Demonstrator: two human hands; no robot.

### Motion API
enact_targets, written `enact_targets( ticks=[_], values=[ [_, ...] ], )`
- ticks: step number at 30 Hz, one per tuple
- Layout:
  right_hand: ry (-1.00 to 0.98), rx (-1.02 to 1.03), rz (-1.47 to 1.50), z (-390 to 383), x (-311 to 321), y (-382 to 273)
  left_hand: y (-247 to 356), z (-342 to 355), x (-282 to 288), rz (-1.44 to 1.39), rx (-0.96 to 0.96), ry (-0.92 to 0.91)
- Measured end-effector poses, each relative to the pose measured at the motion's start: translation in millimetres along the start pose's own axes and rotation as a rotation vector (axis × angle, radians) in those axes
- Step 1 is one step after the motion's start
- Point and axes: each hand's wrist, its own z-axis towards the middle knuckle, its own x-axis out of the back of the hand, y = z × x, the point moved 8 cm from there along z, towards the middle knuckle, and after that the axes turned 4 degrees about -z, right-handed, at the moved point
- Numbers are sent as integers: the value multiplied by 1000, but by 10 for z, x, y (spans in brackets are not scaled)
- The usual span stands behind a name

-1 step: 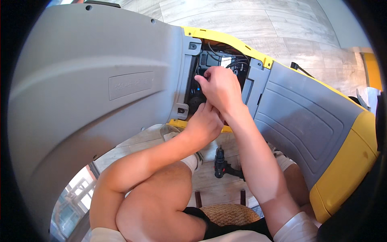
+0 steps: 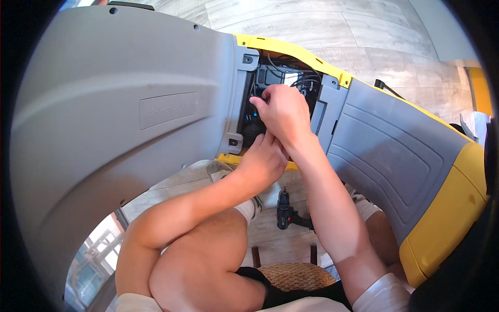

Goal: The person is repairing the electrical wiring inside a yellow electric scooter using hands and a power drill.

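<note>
Between two grey plastic panels lies an open compartment of a grey and yellow machine, with black cables and a dark round part inside. My right hand is over the opening, fingers curled down and thumb sticking out to the left. Just below it, at the near yellow edge, my left hand is closed, its fingertips tucked against the underside of my right hand. Whatever either hand grips is hidden beneath them.
A large grey panel stretches left, and a ribbed grey panel with a yellow rim lies to the right. A black cordless drill is below my hands, near my feet. My knees flank it, above a woven seat.
</note>
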Motion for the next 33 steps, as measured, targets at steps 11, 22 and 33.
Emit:
enact_targets(
  ticks=[11,22,33],
  values=[
    [171,68,99,-102,-57,-139,122,-72,-25,22,-99,-51],
    [-243,-245,514,53,-53,398,6,-91,120,-71,5,38],
    [-254,-194,672,86,-105,467,178,-201,-3,-32,-25,28]
  ],
)
